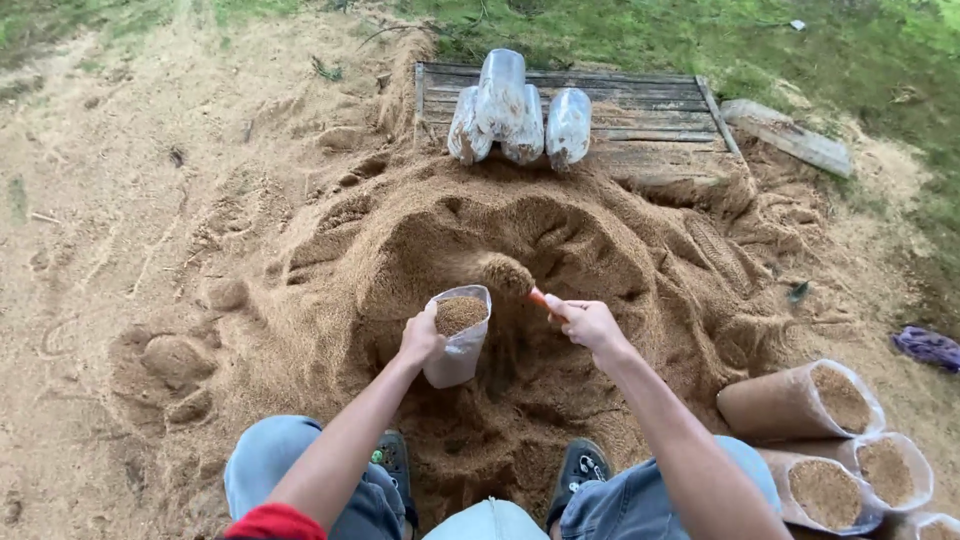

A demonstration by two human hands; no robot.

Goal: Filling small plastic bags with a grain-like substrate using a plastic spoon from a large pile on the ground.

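My left hand (421,338) grips the rim of a clear plastic bag (457,340) that is partly filled with brown sawdust and held upright over the pile. My right hand (583,322) holds a scoop by its orange handle (538,297). The scoop head (505,274) is heaped with sawdust and sits just right of the bag's mouth. Both hands hover above a big mound of sawdust (520,240). My knees in jeans and my dark shoes show at the bottom.
Several filled clear bags (505,115) lie on a wooden pallet (640,110) behind the mound. Three filled bags (800,405) lie at the right near my leg. A purple cloth (927,346) lies at the far right. Grass borders the top.
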